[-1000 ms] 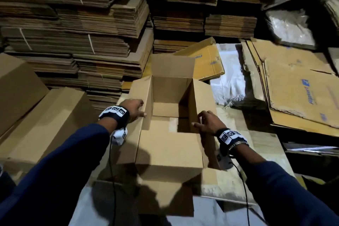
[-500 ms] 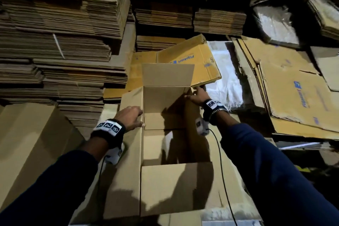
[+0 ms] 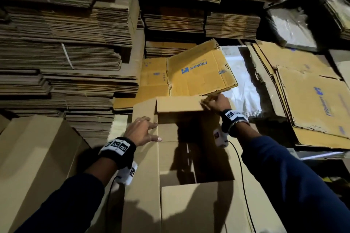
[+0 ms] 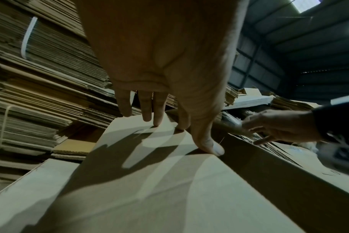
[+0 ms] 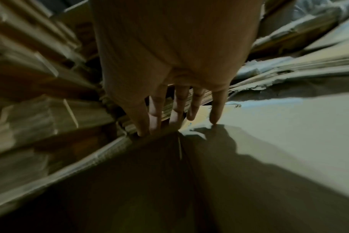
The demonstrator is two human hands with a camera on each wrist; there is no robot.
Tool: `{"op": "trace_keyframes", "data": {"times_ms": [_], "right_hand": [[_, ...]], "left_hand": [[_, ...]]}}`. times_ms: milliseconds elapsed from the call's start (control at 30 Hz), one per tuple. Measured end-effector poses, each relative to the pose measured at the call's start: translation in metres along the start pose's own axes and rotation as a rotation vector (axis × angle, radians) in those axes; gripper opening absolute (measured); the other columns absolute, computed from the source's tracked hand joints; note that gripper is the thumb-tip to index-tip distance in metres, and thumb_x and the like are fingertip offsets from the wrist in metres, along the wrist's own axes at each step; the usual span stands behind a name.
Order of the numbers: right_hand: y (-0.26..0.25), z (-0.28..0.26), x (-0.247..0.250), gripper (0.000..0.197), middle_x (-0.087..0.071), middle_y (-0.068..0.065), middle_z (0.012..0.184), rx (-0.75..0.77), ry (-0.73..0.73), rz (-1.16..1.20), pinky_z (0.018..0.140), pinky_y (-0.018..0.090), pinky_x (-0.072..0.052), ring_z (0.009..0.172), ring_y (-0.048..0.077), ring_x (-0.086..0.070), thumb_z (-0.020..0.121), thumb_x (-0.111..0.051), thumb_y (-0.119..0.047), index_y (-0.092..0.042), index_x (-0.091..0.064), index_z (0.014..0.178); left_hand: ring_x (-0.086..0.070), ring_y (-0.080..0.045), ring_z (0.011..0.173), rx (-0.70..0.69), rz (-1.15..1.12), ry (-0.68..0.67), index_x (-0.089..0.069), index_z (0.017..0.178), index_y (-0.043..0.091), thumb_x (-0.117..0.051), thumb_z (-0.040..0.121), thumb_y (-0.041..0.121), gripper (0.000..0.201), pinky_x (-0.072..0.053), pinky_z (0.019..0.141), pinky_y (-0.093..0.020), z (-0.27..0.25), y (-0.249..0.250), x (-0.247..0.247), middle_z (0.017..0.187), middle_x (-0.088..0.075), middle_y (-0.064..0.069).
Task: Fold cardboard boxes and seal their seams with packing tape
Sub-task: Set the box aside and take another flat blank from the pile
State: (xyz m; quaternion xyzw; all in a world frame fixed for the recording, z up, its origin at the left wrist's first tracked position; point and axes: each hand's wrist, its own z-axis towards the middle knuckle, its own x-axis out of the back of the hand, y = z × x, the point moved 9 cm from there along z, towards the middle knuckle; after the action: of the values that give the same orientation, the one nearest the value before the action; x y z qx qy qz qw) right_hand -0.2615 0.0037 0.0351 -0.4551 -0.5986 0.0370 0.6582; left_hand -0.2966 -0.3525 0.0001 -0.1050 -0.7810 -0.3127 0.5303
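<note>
Near edge first: the box [image 3: 189,204] stands open directly in front of me, its near flap [image 3: 198,206] folded outward toward me and its left flap [image 3: 142,185] laid out flat to the left. No tape or dispenser is visible in any view, so I judge sealing has not begun on this end.

My left hand [image 3: 141,131] lies spread on the left flap at the box's rim. The left wrist view shows its fingers [image 4: 157,113] straight, tips and thumb bearing on the board, gripping nothing. I judge it is there to steady the box while the other hand works.

My right hand [image 3: 216,103] is at the far right corner, on the far flap [image 3: 180,104]. The right wrist view shows its fingers [image 5: 216,108] extended, some tips over the flap's edge; I see pressure, not a pinch. The far flap tilts inward over the opening, so I judge it is being folded down first.

Surroundings: an assembled carton [image 3: 37,166] sits near left. The surface under the box is hidden. Beyond, a printed flat sheet [image 3: 198,70] leans just behind the far flap, white plastic sheeting [image 3: 244,89] to its right, more flattened printed cartons [image 3: 312,96] far right. Strapped stacks [image 3: 66,43] of flat board fill the far left and rear. Lighting is dim.
</note>
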Motion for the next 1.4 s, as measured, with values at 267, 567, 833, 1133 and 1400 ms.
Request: {"op": "trace_keyframes", "data": {"times_ms": [267,567,833,1133,1400], "right_hand": [[0.017,-0.025,-0.059,0.057,-0.051,0.007,0.149,0.189,-0.253,-0.581,0.106,0.062,-0.043,0.148,0.037,-0.03,0.092,-0.069,-0.039,-0.026,-0.056,0.145],[0.022,-0.061,-0.033,0.063,-0.063,0.021,0.131,0.233,-0.251,-0.404,0.097,0.039,-0.05,0.118,0.036,-0.061,0.089,-0.076,-0.043,-0.009,-0.06,0.139],[0.08,-0.137,-0.002,0.049,-0.068,0.021,0.118,0.155,-0.257,-0.295,0.081,0.034,-0.05,0.101,0.034,-0.066,0.091,-0.077,-0.038,-0.011,-0.062,0.13],[0.181,-0.213,0.07,0.062,-0.064,0.024,0.13,-0.117,-0.045,-0.057,0.097,0.038,-0.044,0.124,0.041,-0.058,0.096,-0.069,-0.042,-0.002,-0.049,0.139],[0.083,-0.262,0.102,0.04,-0.072,0.0,0.124,0.011,-0.333,0.525,0.089,0.047,-0.06,0.11,0.024,-0.072,0.102,-0.061,-0.047,-0.029,-0.056,0.137]], "left_hand": [[-0.007,-0.036,0.16,0.254,-0.248,-0.062,0.0,0.166,0.035,-0.052,0.088,0.081,0.105,-0.019,0.127,-0.055,-0.05,-0.058,-0.036,0.174,-0.006,-0.016],[-0.046,-0.013,0.14,0.07,-0.477,0.121,-0.029,0.163,0.023,-0.071,0.095,0.05,0.084,-0.041,0.117,-0.041,-0.125,-0.015,0.034,0.159,-0.038,0.008],[-0.054,-0.017,0.139,-0.151,-0.443,-0.016,-0.006,0.167,0.035,-0.068,0.093,0.06,0.099,-0.048,0.107,-0.031,-0.154,0.127,0.022,0.165,-0.038,0.0],[-0.004,-0.012,0.16,-0.176,-0.063,-0.102,-0.023,0.166,0.027,-0.037,0.073,0.099,0.118,-0.001,0.126,-0.031,-0.16,0.131,-0.123,0.175,-0.005,0.003],[-0.002,-0.011,0.16,-0.147,-0.191,-0.003,-0.033,0.162,0.026,-0.07,0.093,0.057,0.085,0.006,0.122,-0.024,-0.162,0.127,-0.13,0.174,-0.008,0.004]]}}
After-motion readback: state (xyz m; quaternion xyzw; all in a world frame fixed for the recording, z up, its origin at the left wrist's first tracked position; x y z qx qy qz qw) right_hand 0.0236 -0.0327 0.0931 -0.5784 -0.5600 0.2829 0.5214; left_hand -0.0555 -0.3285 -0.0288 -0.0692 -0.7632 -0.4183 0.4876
